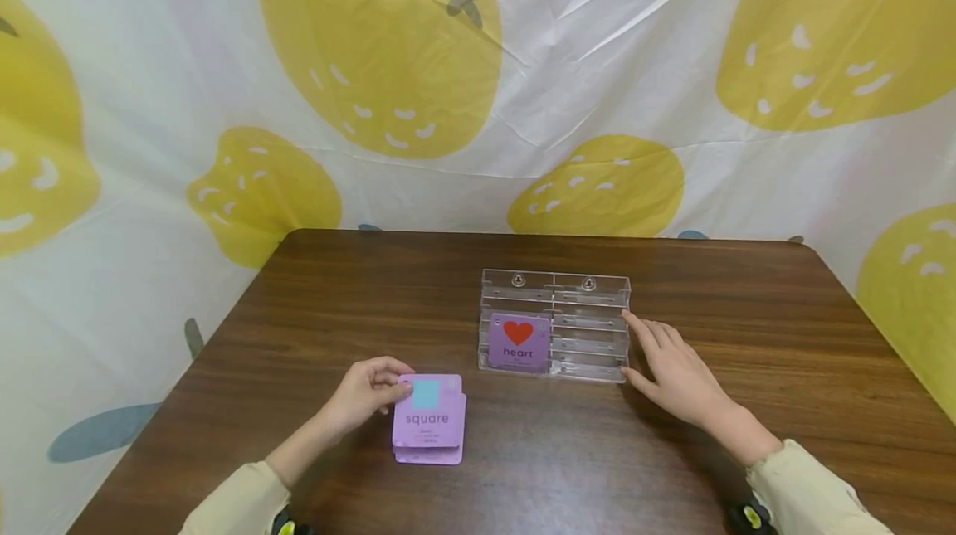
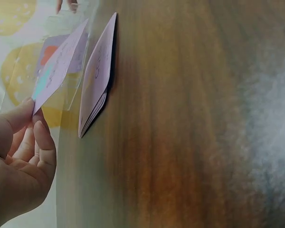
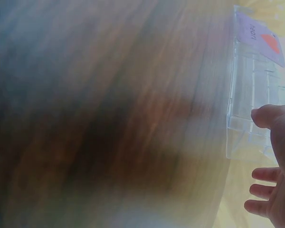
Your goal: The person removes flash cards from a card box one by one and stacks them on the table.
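Observation:
My left hand (image 1: 371, 392) pinches the left edge of a purple "square" card (image 1: 427, 409), lifting it off a small stack of purple cards (image 1: 431, 455) on the brown table (image 1: 523, 477). In the left wrist view the lifted card (image 2: 59, 64) tilts above the stack (image 2: 97, 78), held between thumb and fingers (image 2: 35, 137). A clear acrylic card holder (image 1: 554, 324) stands mid-table with a purple "heart" card (image 1: 519, 342) in its front left slot. My right hand (image 1: 668, 365) rests with straight fingers against the holder's right side; the right wrist view shows the holder (image 3: 249, 95) and thumb (image 3: 268, 116).
A white cloth with yellow fruit shapes (image 1: 388, 46) hangs behind and around the table. The holder's right-hand slots (image 1: 590, 336) hold no cards. Bare wood lies between the card stack and the table's near edge.

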Motion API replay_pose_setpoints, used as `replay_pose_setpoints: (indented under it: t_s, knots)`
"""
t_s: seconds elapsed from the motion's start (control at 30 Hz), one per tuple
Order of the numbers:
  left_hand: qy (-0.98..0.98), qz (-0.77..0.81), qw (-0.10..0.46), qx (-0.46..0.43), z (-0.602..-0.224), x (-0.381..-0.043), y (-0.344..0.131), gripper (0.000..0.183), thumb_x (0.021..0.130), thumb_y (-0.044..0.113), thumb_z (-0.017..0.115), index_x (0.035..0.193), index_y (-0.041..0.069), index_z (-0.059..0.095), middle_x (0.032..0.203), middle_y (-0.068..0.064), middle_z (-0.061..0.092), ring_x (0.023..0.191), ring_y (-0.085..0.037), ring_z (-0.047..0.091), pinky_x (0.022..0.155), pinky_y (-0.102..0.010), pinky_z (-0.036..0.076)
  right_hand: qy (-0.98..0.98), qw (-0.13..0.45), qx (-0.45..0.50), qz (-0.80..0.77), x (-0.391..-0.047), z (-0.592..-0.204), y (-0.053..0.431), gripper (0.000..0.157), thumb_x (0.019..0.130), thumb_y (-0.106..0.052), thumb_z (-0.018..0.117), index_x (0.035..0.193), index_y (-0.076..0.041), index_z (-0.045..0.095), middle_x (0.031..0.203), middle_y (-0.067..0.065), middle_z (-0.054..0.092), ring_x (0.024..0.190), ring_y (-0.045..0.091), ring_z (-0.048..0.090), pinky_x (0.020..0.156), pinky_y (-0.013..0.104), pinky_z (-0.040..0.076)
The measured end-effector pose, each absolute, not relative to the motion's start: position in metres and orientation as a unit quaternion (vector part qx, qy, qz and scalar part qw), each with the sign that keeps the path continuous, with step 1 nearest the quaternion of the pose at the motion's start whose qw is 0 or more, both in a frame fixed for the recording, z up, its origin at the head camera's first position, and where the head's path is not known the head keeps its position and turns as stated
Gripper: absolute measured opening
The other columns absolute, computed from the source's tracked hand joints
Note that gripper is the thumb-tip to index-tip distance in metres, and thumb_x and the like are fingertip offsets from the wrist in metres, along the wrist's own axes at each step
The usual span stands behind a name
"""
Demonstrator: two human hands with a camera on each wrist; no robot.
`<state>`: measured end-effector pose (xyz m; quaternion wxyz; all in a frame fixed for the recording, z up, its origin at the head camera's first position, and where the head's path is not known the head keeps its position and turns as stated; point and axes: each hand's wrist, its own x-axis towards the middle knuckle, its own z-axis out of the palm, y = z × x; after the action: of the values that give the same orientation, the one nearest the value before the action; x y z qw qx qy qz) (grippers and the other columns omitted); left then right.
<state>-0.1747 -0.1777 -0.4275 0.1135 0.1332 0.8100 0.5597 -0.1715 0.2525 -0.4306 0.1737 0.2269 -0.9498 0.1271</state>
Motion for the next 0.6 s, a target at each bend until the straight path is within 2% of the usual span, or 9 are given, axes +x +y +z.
replay_pose_setpoints:
  t_s: [0.43,0.6]
  knots:
    - [0.814,0.552,0.135,0.121,-0.4342,-0.1751,-0.1756,0.023,0.085,0.005,0.061,0.103,-0.01,0.057,0.083,-0.015,0.066,0.066,-0.014,0.055,0.053,-0.025,0.045,-0.95,0.171,0.224,0.132,-0.1716,-0.432,0.2531,0.078,0.079,-0.022,0.069,0.141,-0.004,0.025,0.121,0.023,0.047,0.111,0.039,0.043,0.087,0.053,0.04]
    - [0.821,0.541,0.141,0.117,-0.4349,-0.1761,-0.1754,0.026,0.084,0.01,0.063,0.104,-0.007,0.058,0.083,-0.012,0.067,0.066,-0.013,0.055,0.054,-0.025,0.045,-0.951,0.168,0.225,0.132,-0.1718,-0.4321,0.2539,0.078,0.08,-0.023,0.068,0.141,-0.004,0.024,0.122,0.023,0.047,0.111,0.038,0.042,0.087,0.053,0.039]
